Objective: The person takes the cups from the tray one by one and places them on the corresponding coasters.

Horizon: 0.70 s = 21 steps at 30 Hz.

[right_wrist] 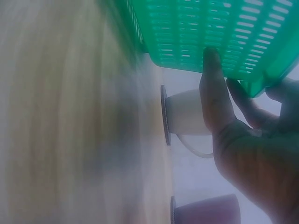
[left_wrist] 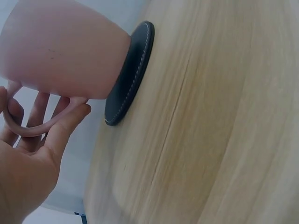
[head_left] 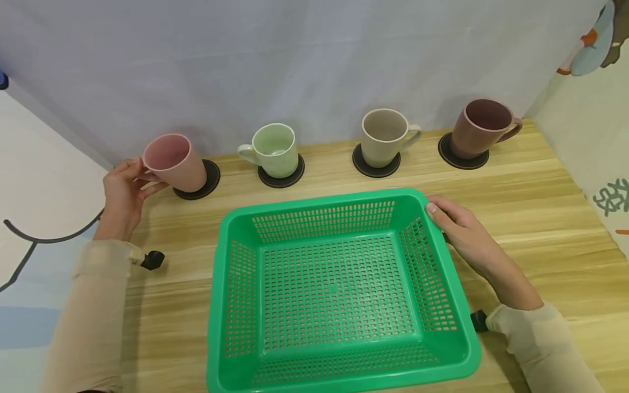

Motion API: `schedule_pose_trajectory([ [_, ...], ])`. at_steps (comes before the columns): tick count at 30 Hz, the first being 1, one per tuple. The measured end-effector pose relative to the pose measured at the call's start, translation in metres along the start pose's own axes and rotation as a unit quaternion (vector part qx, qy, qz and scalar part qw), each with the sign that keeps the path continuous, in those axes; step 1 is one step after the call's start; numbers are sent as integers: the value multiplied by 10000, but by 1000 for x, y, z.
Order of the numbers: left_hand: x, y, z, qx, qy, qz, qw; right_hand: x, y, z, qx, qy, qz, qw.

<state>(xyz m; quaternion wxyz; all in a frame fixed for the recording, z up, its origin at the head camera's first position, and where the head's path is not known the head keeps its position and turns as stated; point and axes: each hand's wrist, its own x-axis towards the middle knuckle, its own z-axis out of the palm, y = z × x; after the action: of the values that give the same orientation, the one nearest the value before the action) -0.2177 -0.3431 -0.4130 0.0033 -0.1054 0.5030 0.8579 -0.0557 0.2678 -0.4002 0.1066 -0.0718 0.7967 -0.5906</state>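
A pink mug [head_left: 178, 166] stands on a black round coaster [head_left: 212, 180] at the far left of the table. My left hand [head_left: 123, 188] holds it by the handle [left_wrist: 35, 129], with fingers around and through the loop in the left wrist view. In front of the mugs is a green perforated plastic basket [head_left: 334, 289] with nothing inside. Its right back corner is gripped by my right hand [head_left: 464, 234], thumb over the rim and other fingers partly hidden below. The right wrist view shows fingers against the basket's side wall [right_wrist: 196, 37].
Along the back stand a pale green mug [head_left: 276, 153], a beige mug [head_left: 383, 139] and a brown-red mug [head_left: 479, 131], each on a black coaster. A pale cloth backdrop [head_left: 295, 65] rises behind them. The wooden table [head_left: 540, 218] extends right of the basket.
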Motion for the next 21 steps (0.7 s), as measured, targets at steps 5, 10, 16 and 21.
schedule_pose_trajectory([
  [5, 5, -2, -6, -186, 116, -89, 9997, 2, 0, 0, 91, -58, 10, 9999],
  [10, 7, -3, -11, -494, 116, -179, 9985, 2, 1, 2, 144, -107, 17, 9998],
  [16, 9, -6, -13, -532, 120, -207, 9983, 4, 2, 2, 217, -144, -13, 9997],
  [21, 13, -6, -13, -405, 76, -257, 9988, 3, 4, 3, 201, -125, 12, 9997],
])
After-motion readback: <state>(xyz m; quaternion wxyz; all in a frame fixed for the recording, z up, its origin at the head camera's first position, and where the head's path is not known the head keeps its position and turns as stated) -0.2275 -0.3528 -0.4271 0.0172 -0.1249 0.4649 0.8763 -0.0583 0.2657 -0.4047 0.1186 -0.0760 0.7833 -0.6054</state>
